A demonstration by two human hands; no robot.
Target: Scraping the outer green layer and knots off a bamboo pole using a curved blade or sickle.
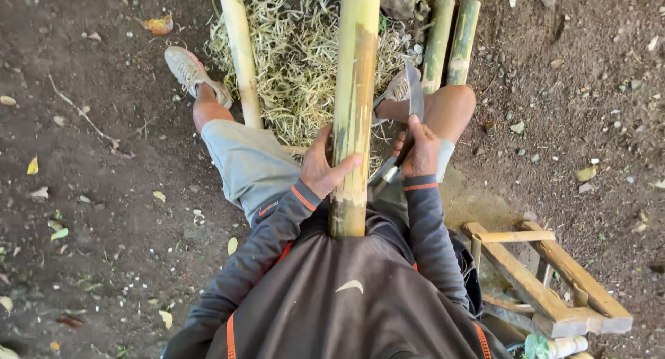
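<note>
A thick green-yellow bamboo pole (355, 89) runs from my chest up and away between my knees. My left hand (320, 166) grips its lower part, thumb across the front. My right hand (419, 151) is closed on the handle of a curved metal knife (413, 95), whose blade points up just right of the pole. I am seated, wearing a dark long-sleeved top with orange trim, grey shorts and light shoes.
A heap of pale bamboo shavings (294, 61) lies between my feet. One thinner pole (240, 50) lies to the left, two green ones (450, 40) to the right. A wooden frame (547, 283) sits on the dirt at lower right.
</note>
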